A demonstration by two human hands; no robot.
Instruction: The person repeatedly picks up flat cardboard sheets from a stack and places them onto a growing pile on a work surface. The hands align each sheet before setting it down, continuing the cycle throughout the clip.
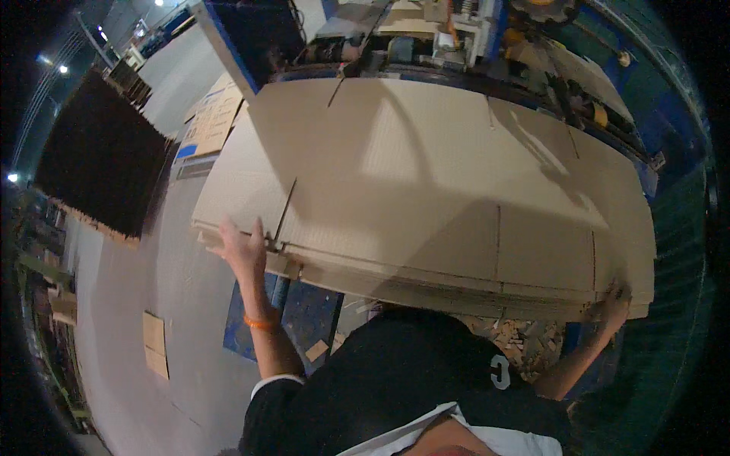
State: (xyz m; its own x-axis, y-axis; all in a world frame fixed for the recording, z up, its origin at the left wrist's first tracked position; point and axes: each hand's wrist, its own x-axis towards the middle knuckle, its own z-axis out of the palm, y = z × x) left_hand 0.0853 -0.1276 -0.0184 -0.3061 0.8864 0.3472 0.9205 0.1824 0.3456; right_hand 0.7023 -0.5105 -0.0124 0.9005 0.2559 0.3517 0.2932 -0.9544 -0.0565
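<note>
left hand [243, 247]: at the near left corner of the cardboard stack [449, 175], back of the hand uppermost, thumb set off toward the right and fingers spread toward the far left; the digits stand apart, slightly blurred, and lie over the edge of the boards. firmness of contact cannot be determined. the left forearm [277, 349] rises nearly upright from the lower edge, with an orange band [262, 324] at the wrist. right hand [614, 302]: at the near right corner of the same stack, in shade and blurred, wrist below the edge, forearm slanting up and to the right; whether its fingers are closed on the boards cannot be told. the two hands are well apart, at opposite ends of the near edge. the stack lies flat in front of the torso, broad side across, several brown layers showing along the near edge and dark slots cut in the top board. beyond its far edge stands a machine [403, 49] with rollers and blue framing. below the near edge are a blue plate [319, 308] at left and cardboard scraps [521, 342] at right. farther left, a printed cardboard sheet [213, 121], a large dark stack [99, 156] and, on the grey floor [114, 304], a small cardboard piece [155, 346].
</note>
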